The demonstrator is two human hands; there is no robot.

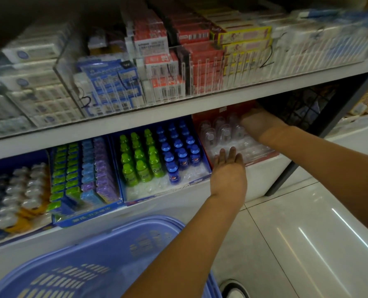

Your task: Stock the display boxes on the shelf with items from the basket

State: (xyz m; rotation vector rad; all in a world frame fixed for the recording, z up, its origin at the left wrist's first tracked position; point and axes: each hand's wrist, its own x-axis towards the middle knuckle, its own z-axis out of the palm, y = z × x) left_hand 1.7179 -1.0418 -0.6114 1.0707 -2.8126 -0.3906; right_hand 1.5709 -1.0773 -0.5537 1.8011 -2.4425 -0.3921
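Observation:
A red display box [206, 119] stands at the right end of the lower shelf, and a clear plastic tray [224, 134] with moulded hollows lies in it. My left hand [228, 168] has straight fingers that rest on the tray's front edge. My right hand [255, 122] reaches to the back right of the same box, under the upper shelf, with its fingers mostly hidden. A lavender-blue basket [97, 261] sits below at the bottom left, and I see no items in the part that shows. Neither hand carries a product.
Left of the red box, a blue display box [198, 181] holds green-capped and blue-capped small bottles. Further left are a box of green, blue and purple packs [82, 179] and clear bottles [17, 201]. The upper shelf [200, 100] carries boxed goods behind acrylic dividers. A black wire rack [297, 104] stands to the right.

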